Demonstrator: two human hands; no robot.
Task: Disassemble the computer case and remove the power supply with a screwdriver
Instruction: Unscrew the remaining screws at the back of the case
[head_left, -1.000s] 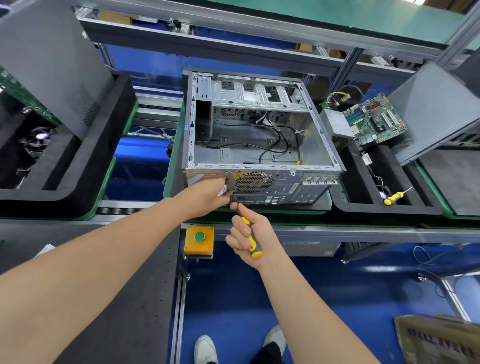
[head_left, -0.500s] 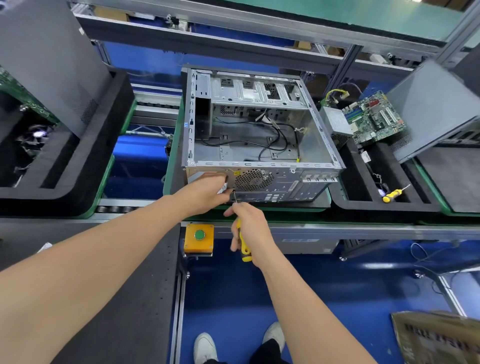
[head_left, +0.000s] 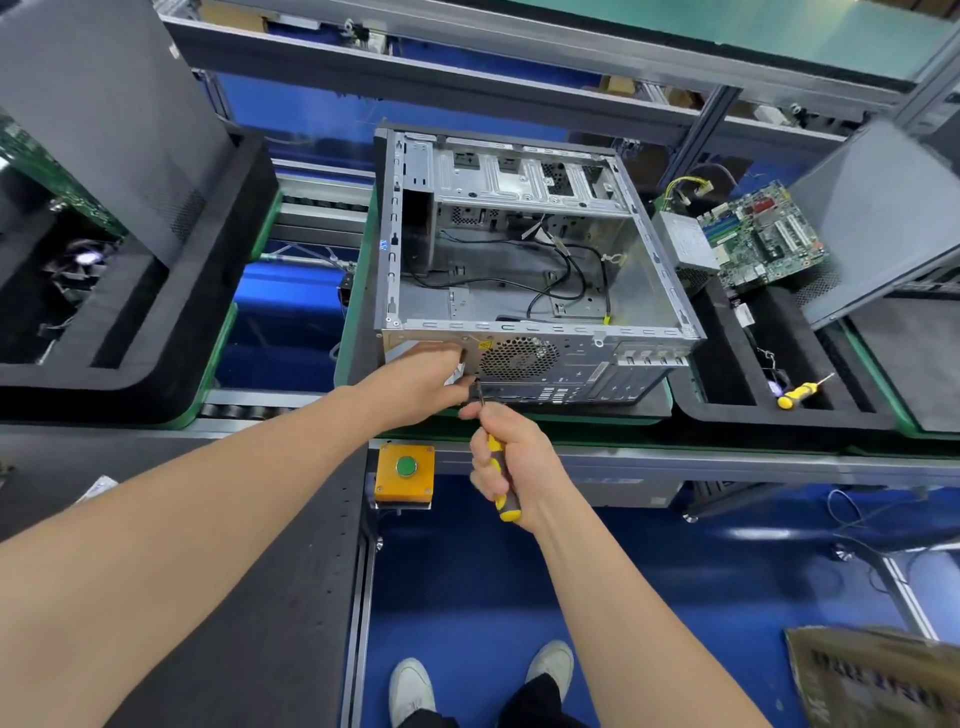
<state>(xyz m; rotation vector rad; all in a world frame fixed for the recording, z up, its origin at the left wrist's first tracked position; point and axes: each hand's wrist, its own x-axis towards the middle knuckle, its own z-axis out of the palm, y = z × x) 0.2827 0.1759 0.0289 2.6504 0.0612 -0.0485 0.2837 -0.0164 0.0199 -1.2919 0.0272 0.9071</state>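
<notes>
Shows case open on bench, left hand curled against its rear panel, grip unclear, right hand now wrapped fully round screwdriver, handle rotated, tip on that panel, likely mid-turn.

Orange button box on rail; motherboard propped far right.
</notes>
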